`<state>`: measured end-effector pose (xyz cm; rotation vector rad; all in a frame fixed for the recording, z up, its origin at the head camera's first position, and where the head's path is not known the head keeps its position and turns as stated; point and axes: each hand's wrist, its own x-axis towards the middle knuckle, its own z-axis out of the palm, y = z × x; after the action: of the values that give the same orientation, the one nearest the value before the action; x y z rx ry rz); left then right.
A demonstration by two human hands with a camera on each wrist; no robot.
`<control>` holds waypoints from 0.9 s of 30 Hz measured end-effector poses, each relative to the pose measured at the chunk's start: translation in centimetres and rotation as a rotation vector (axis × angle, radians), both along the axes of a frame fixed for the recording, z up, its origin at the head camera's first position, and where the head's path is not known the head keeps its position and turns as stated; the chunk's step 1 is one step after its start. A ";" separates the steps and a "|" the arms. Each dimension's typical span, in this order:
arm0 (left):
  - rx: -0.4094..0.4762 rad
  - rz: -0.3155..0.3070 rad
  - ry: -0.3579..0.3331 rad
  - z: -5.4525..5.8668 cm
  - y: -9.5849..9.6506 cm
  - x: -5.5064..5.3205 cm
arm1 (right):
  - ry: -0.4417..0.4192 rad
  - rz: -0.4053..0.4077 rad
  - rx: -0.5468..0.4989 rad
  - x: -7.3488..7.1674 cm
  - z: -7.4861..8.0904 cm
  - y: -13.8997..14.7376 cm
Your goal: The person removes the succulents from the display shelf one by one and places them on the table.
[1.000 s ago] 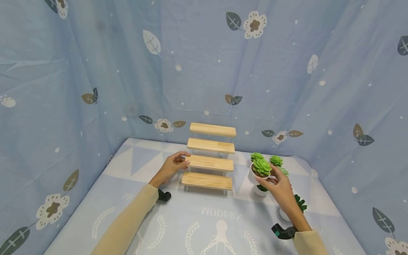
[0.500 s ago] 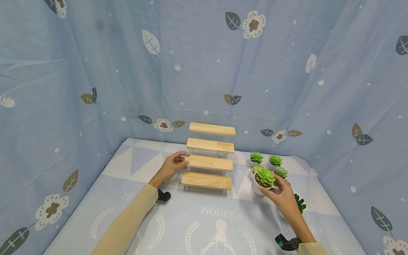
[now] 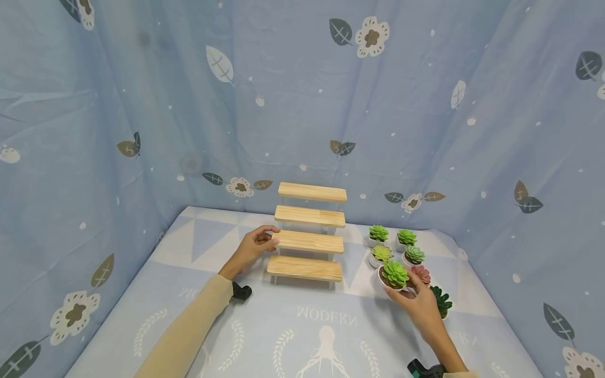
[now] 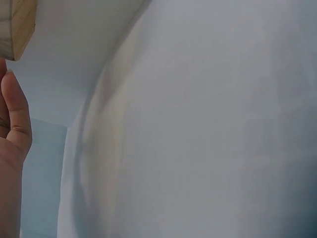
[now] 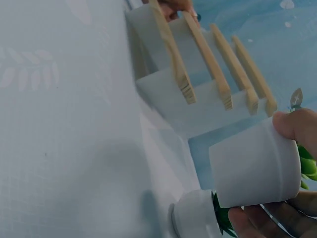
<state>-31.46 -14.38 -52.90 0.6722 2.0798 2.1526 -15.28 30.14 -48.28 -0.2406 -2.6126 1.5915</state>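
A stepped display stand (image 3: 308, 242) with white supports and several wooden shelves stands near the back of the table. At the left end of its second shelf from the front, my left hand (image 3: 252, 251) grips the shelf edge between thumb and fingers. In the left wrist view, fingertips (image 4: 12, 87) meet the wooden shelf (image 4: 19, 27). My right hand (image 3: 419, 305) holds a bright green potted succulent (image 3: 394, 274) by its white pot (image 5: 255, 166), right of the stand. The right wrist view has thumb and fingers around that pot, above another white pot (image 5: 193, 214).
Around the right hand stand several potted succulents: a yellow-green one (image 3: 381, 253), two bright green ones at the back, a pale green one (image 3: 414, 255), a pink one (image 3: 420, 273) and a dark green one (image 3: 441, 302). Blue patterned curtains (image 3: 302, 105) enclose the table (image 3: 227, 336).
My right hand has brought the bright green succulent nearer and slightly right, uncovering the plants behind it. The left hand keeps its place on the stand.
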 end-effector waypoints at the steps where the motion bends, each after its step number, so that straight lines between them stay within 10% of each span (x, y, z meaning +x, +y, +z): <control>1: -0.003 0.001 -0.001 0.0 0.0 0.0 | -0.007 -0.002 0.015 0.1 -0.1 0.0; 27: -0.014 -0.004 -0.008 0.1 -0.3 -0.3 | 0.029 0.014 0.333 1.3 -1.7 -1.0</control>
<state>-31.75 -14.66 -52.79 0.6647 2.0858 2.1326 -14.02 29.11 -49.95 -0.1758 -2.8039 1.1258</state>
